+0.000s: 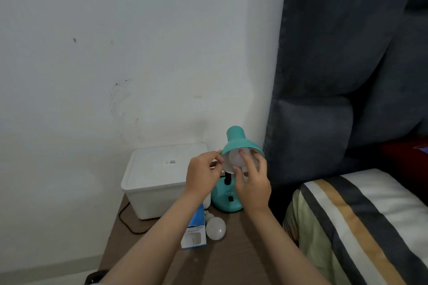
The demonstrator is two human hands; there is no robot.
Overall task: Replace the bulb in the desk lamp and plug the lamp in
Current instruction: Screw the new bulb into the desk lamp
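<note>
The teal desk lamp (228, 199) stands on the table (231, 257), shade tilted. Inside the shade sits one white bulb (237, 158), gripped by the right hand's (252, 188) curled fingers. The left hand (201, 176) pinches the shade rim at 9 o'clock. A second bulb (215, 228) lies at 6 o'clock, beside one blue box (194, 231). One lidded white bin (157, 183); contents hidden.

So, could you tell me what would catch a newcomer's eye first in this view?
Probably the teal desk lamp on the wooden bedside table, shade tipped toward the camera, with the right hand fingering the bulb in the shade while the left hand pinches the shade's rim. Next, a loose white bulb lies beside a blue bulb box in front of the lamp. A dark padded headboard fills the right.
</note>
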